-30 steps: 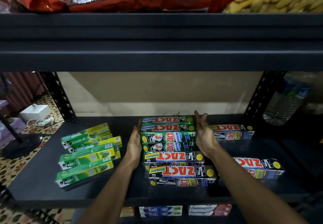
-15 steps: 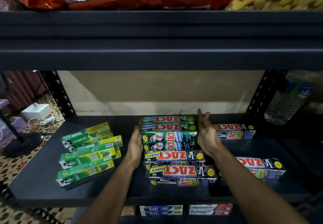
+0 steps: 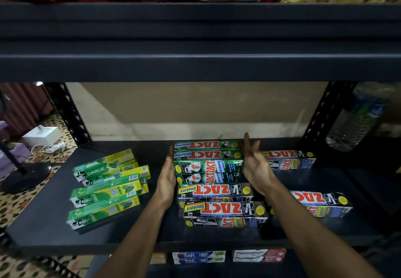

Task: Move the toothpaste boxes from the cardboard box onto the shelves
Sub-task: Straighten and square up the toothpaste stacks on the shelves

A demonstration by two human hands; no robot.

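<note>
On the dark shelf (image 3: 43,223), a stack of green Zact whitening boxes (image 3: 208,165) is sitting between the person's two flat, open hands. The left hand (image 3: 167,180) is lying palm-in against the stack's left end, fingers straight, gripping nothing. The right hand (image 3: 255,165) is hovering just off the right end, fingers spread, also holding nothing. In front of the green stack, silver Zact smokers boxes (image 3: 219,206) are lying piled. More Zact boxes (image 3: 290,159) are resting right of the right hand, and another pile (image 3: 321,204) is lying beside the right forearm. Darlie boxes (image 3: 106,186) are lying scattered well to the left.
</note>
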